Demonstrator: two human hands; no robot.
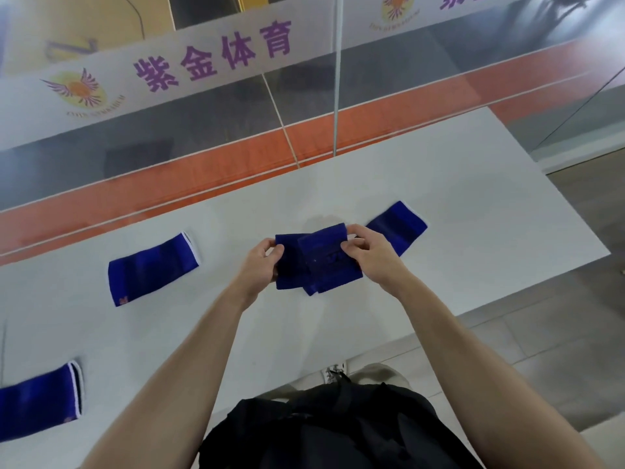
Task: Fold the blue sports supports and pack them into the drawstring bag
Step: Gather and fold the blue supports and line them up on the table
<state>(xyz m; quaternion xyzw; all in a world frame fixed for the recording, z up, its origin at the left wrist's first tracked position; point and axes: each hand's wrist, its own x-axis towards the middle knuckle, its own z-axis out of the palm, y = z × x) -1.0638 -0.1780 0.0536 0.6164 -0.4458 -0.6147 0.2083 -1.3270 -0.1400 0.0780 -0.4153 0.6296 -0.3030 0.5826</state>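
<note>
Four blue knitted sports supports lie within reach on the long white table [473, 184], and a black fabric bag [338, 431], probably the drawstring bag, hangs low in front of the person, at the near table edge. Nearest, at the left margin, is a flat blue support with a white-trimmed cuff [37, 406], partly cut off by the frame. Beyond it, well apart, lies a second flat blue support with a small orange mark [152, 269]. At centre the person holds the folded blue support [311, 262] just above or on the table surface; which cannot be told. The left hand [260, 265] pinches its left edge between thumb and fingers; the right hand [368, 253] pinches the upper right corner of the overlapped flap. Just beyond the right hand rests a fourth blue support with a white end band [399, 226], unfolded. Farthest stands a glass partition with purple lettering [216, 55].

The fabric appears soft, light and elastic, so a fold is likely to spring open unless pressed flat. Grasping at the doubled edges, with both layers caught together, should hold the shape for transfer to the bag.
</note>
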